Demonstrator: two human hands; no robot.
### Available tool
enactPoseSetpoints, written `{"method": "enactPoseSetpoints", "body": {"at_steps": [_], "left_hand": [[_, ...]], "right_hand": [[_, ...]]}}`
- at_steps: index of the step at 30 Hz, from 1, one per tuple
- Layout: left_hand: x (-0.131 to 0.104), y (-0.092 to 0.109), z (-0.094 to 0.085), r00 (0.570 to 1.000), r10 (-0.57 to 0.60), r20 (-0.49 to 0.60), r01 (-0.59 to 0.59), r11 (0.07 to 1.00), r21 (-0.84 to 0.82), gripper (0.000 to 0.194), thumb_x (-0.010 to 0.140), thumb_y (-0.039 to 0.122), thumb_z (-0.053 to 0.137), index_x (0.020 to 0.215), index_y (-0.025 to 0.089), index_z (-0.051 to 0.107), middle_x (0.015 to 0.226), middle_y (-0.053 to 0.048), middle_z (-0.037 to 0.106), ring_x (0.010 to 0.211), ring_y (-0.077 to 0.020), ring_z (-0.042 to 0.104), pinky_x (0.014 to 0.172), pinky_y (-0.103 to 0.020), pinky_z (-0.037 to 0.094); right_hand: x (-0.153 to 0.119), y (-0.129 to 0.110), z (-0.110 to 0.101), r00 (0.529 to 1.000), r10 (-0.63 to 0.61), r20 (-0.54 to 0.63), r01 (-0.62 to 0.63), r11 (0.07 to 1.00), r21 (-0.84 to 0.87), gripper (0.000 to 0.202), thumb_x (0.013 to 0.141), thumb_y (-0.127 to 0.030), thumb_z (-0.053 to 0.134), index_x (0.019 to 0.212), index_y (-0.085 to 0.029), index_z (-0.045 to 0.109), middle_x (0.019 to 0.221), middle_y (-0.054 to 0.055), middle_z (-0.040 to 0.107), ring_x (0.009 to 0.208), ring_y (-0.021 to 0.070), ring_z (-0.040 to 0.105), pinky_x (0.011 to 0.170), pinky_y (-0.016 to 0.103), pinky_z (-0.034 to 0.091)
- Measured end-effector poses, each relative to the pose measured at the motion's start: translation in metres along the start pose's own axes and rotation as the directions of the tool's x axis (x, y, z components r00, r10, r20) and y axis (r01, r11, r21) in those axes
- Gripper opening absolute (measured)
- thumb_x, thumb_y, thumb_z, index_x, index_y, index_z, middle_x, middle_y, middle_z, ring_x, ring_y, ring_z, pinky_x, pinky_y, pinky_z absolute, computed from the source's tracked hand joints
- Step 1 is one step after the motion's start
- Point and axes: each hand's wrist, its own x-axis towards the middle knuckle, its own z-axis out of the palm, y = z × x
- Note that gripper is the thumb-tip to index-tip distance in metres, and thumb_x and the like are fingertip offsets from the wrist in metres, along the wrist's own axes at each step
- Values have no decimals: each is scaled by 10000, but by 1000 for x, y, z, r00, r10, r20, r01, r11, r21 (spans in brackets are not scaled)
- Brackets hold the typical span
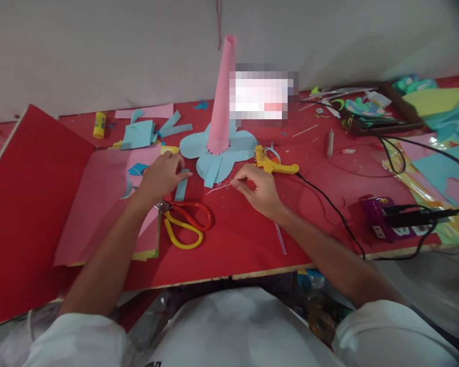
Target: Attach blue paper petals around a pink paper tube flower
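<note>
In the head view, my right hand (258, 187) pinches the end of a thin pale-pink paper strip (219, 189) just above the red tabletop. My left hand (163, 174) hovers over the paper stack, thumb stretched out and fingers loosely bent, with a short light-blue paper strip (181, 188) beside the thumb. Beyond both hands stands a tall pink paper cone (220, 97), upright on a light-blue petal-shaped paper base (243, 145). Scissors (185, 244) with red and yellow handles lie below my left hand, their blades partly hidden. A yellow glue gun (273, 164) lies beyond my right hand.
Pink paper sheets (99, 204) lie by a raised red board (34, 214) at left. A glue stick (99, 125) stands behind. At right are a dark tray (401, 125), a purple power box (382, 219) and black cables. A glue rod (280, 239) lies near the front edge.
</note>
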Motion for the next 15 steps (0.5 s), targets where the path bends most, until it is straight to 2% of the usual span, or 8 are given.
{"method": "enactPoseSetpoints", "body": {"at_steps": [4, 7, 9, 11, 15], "left_hand": [[6, -2, 6, 1000, -17, 5, 17, 995, -99, 291, 846, 344, 806, 804, 222, 544, 844, -36, 625, 799, -219, 575, 703, -327, 381], [6, 6, 5, 997, -30, -68, 20, 988, -154, 249, 848, 281, 805, 832, 223, 564, 767, -1, 630, 720, -195, 565, 675, -318, 351], [5, 13, 3, 979, 33, -203, -72, 979, -190, 182, 875, 261, 781, 914, 223, 607, 831, -7, 669, 786, -202, 606, 705, -319, 388], [2, 22, 1, 936, 135, -326, -203, 961, -186, 131, 920, 273, 743, 987, 222, 642, 920, -25, 698, 870, -210, 632, 774, -328, 439], [-9, 42, 2, 835, 323, -445, -428, 890, -158, 136, 997, 358, 683, 1013, 223, 691, 920, -27, 707, 901, -201, 647, 873, -336, 497]], "right_hand": [[-1, 0, -3, 999, -20, -31, 19, 999, -47, 527, 1061, -481, 553, 631, -230, 380, 594, -29, 405, 598, 138, 399, 622, 331, 347], [-1, 2, -2, 1000, -7, -23, 6, 999, -35, 490, 1069, -475, 538, 654, -229, 456, 629, -9, 499, 646, 152, 490, 669, 336, 393], [-1, 3, -1, 1000, 10, -10, -10, 1000, -18, 434, 1078, -489, 511, 735, -228, 560, 721, 19, 606, 725, 170, 573, 717, 341, 442], [-1, 4, 1, 1000, 16, -2, -16, 1000, 6, 399, 1079, -493, 506, 801, -230, 617, 784, 32, 659, 762, 173, 614, 732, 338, 473], [-2, 4, 1, 999, 36, 1, -36, 999, 33, 301, 1058, -463, 573, 906, -240, 708, 873, 36, 732, 835, 177, 674, 775, 328, 526]]}}
